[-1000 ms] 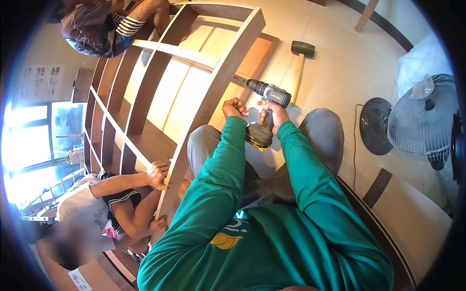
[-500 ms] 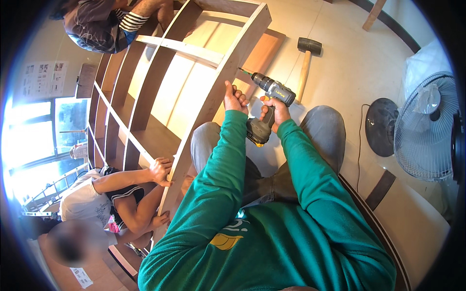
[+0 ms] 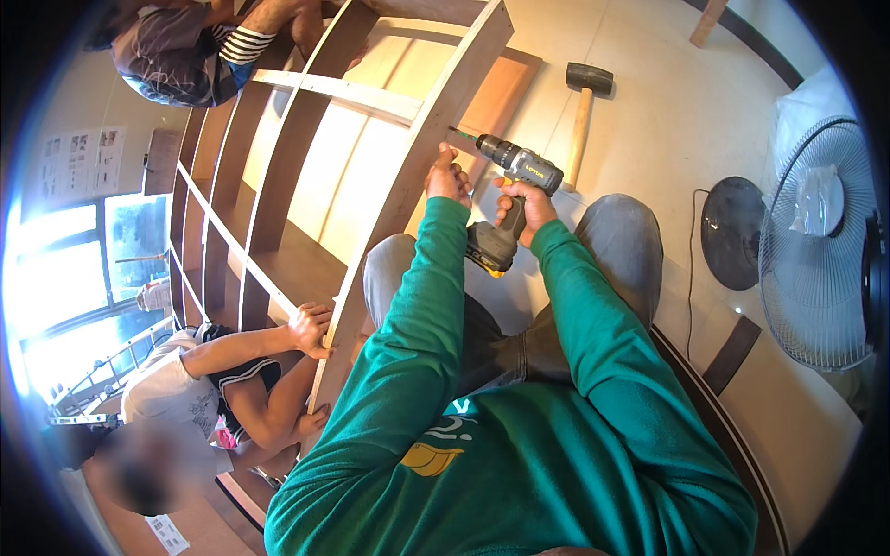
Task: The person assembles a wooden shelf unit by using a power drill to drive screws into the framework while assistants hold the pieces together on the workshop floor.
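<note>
My right hand [image 3: 527,209] is wrapped round the grip of a black and grey cordless drill [image 3: 521,165]. The drill's bit points left, its tip close to or touching the outer face of a long wooden side board [image 3: 408,181]; I cannot tell which. Just below the bit, my left hand [image 3: 448,176] is curled closed beside that board, and whatever its fingers hold, if anything, is hidden. The board belongs to a large wooden shelf frame [image 3: 311,88] with several cross pieces. At left, a co-worker's hand [image 3: 311,331] grips the frame's edge.
A black-headed mallet [image 3: 582,120] with a wooden handle lies on the floor beyond the drill. To the right stand a fan [image 3: 816,241] and a round black base [image 3: 732,232] with a cord. A second person [image 3: 181,56] crouches at the upper left. A loose board [image 3: 505,88] lies behind the frame.
The drill and both my hands have shifted very slightly left and up. My left thumb and fingers have lifted a little nearer the bit. The co-worker still holds the frame.
</note>
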`<state>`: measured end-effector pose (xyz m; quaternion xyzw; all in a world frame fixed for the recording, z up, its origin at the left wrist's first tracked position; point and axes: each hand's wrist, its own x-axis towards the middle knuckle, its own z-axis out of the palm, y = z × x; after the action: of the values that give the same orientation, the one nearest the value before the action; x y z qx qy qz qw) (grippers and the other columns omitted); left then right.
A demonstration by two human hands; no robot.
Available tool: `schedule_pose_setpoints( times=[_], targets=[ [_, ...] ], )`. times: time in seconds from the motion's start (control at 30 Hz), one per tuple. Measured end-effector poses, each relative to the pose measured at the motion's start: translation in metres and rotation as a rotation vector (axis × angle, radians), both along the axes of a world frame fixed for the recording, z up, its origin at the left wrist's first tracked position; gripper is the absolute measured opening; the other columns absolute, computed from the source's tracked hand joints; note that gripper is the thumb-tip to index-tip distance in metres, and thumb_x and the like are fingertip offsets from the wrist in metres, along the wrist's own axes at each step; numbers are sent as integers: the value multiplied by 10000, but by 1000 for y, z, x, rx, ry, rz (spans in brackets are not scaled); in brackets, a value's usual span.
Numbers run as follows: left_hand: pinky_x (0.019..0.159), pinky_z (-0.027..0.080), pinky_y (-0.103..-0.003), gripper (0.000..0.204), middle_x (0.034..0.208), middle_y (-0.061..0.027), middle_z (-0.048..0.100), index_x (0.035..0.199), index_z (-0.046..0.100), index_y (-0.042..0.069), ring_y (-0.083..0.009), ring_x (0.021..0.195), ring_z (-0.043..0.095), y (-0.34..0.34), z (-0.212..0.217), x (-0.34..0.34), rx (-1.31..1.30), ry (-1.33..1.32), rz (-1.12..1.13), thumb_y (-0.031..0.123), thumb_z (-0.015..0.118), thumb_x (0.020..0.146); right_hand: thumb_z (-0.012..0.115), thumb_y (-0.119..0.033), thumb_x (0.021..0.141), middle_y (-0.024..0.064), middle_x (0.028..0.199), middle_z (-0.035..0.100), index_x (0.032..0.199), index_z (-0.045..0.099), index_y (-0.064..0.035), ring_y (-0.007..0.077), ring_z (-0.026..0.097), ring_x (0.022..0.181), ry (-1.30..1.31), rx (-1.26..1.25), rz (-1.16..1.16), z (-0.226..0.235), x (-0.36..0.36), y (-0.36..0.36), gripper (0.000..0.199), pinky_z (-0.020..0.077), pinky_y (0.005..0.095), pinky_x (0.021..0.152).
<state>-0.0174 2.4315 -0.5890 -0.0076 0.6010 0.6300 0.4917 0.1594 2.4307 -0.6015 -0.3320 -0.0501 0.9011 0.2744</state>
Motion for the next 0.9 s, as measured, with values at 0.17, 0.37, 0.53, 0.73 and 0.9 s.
schedule_pose_setpoints(
  times=[0.17, 0.37, 0.53, 0.73, 0.9],
  targets=[
    [444, 262, -254, 261, 649, 59, 313, 1108, 645, 118, -68, 487, 285, 18, -3, -12, -62, -9, -12, 346, 645, 982, 618, -157, 830, 4, 654, 520, 1009, 559, -79, 160, 528, 586, -15, -1, 54, 2, 5, 9, 203, 483, 356, 606],
    [429, 241, -256, 258, 658, 49, 337, 1100, 656, 109, -80, 487, 291, 36, -16, -6, -83, -73, 108, 344, 633, 995, 623, -158, 851, -3, 649, 521, 931, 546, -104, 153, 525, 577, -8, -29, 39, -6, 14, 5, 124, 485, 348, 602],
    [424, 210, -252, 274, 681, 50, 331, 1101, 661, 108, -79, 494, 275, 39, -26, -10, 4, -131, 101, 361, 610, 1011, 641, -142, 829, 14, 636, 544, 930, 564, -86, 166, 539, 551, -16, -76, 57, -4, 27, 12, 139, 493, 357, 572],
    [437, 192, -241, 281, 708, 58, 294, 1157, 651, 140, -70, 517, 235, 55, -31, -6, 38, -129, 62, 375, 557, 1037, 640, -166, 826, 16, 637, 549, 923, 556, -94, 168, 556, 565, 5, -35, 76, -2, 45, 15, 147, 503, 359, 591],
    [408, 178, -246, 216, 622, 76, 228, 1028, 646, 212, -72, 472, 187, 68, -35, 0, -7, -228, 137, 377, 509, 1053, 631, -180, 832, 20, 643, 547, 1014, 581, -64, 167, 561, 569, -6, 30, 60, 7, 42, 17, 221, 507, 356, 574]
  ],
)
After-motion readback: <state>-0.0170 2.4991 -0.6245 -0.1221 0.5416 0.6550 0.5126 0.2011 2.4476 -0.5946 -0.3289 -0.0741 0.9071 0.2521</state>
